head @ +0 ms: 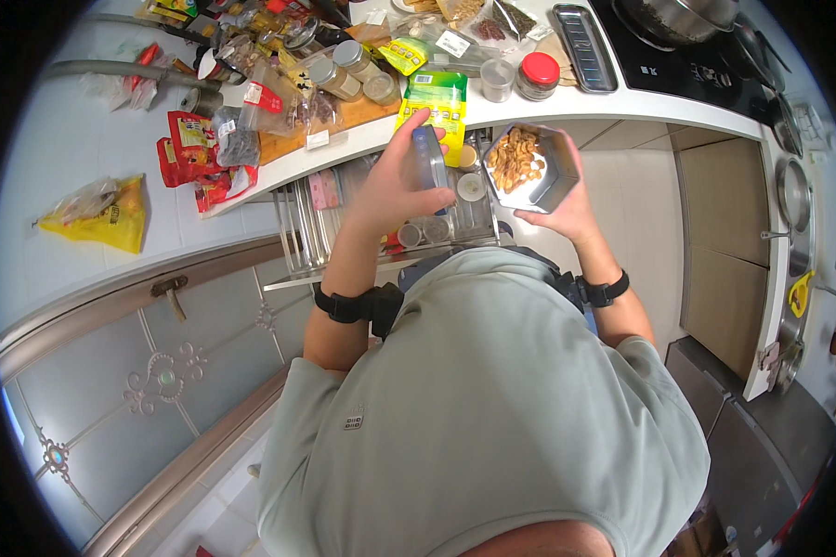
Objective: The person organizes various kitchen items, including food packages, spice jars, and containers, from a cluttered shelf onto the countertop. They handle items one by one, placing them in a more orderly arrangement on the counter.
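In my right hand (573,217) is a six-sided container (561,174), tipped so that its inside faces me. Brown pieces that look like shelled nuts (517,157) cover part of its pale bottom. My left hand (390,184) grips a clear lid with a blue edge (428,159), turned on its side between thumb and fingers. The lid and the container are apart. Just behind the lid, a green and yellow pouch (433,94) hangs over the counter edge. Both hands are above a pulled-out drawer (298,230), which holds small round tubs (435,228).
The white counter (501,115) carries glass jars (336,78), a red-lidded jar (538,75), a clear tub (497,78) and a metal tray (585,49). Red packets (194,150) lie at the left edge. A pot (683,21) stands on the black cooktop (669,69) at upper right.
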A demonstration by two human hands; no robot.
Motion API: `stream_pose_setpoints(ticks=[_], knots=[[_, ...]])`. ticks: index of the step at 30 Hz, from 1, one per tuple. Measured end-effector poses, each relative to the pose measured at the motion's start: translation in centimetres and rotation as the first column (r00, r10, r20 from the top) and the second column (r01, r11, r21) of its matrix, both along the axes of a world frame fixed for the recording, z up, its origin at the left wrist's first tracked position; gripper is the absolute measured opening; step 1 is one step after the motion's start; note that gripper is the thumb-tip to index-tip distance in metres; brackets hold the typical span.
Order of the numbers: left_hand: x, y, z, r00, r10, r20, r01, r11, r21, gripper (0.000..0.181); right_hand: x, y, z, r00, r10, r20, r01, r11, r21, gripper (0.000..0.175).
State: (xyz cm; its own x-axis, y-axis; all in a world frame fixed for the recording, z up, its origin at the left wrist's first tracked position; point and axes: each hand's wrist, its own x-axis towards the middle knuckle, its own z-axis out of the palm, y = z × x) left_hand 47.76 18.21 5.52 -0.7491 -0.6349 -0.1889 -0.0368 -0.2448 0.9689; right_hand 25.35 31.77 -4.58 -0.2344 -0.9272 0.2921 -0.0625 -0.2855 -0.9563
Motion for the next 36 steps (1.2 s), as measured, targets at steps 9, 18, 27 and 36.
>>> stream_pose_setpoints(ticks=[9, 18, 27, 36], knots=[[-0.3, 1.1, 1.0, 0.972, -0.052, 0.23, 0.159, 0.863, -0.479, 0.104, 1.5, -1.4, 0.2, 0.983, 0.045, -0.18, -0.031, 0.996, 0.08, 0.109], [-2.4, 1.3, 0.2, 0.917, -0.118, 0.381, 0.396, 0.373, -0.839, 0.087, 2.7, -1.5, 1.1, 0.937, 0.069, -0.343, -0.025, 0.991, 0.132, 0.106], [-1.8, 2.3, -1.4, 0.906, -0.076, 0.417, 0.417, 0.33, -0.847, 0.087, 3.8, -1.2, 0.9, 0.929, 0.112, -0.352, -0.066, 0.988, 0.139, 0.102], [-1.1, 2.5, -3.1, 0.902, -0.008, 0.432, 0.399, 0.396, -0.827, 0.086, 3.5, -2.0, 1.5, 0.887, 0.19, -0.42, -0.109, 0.972, 0.208, 0.098]])
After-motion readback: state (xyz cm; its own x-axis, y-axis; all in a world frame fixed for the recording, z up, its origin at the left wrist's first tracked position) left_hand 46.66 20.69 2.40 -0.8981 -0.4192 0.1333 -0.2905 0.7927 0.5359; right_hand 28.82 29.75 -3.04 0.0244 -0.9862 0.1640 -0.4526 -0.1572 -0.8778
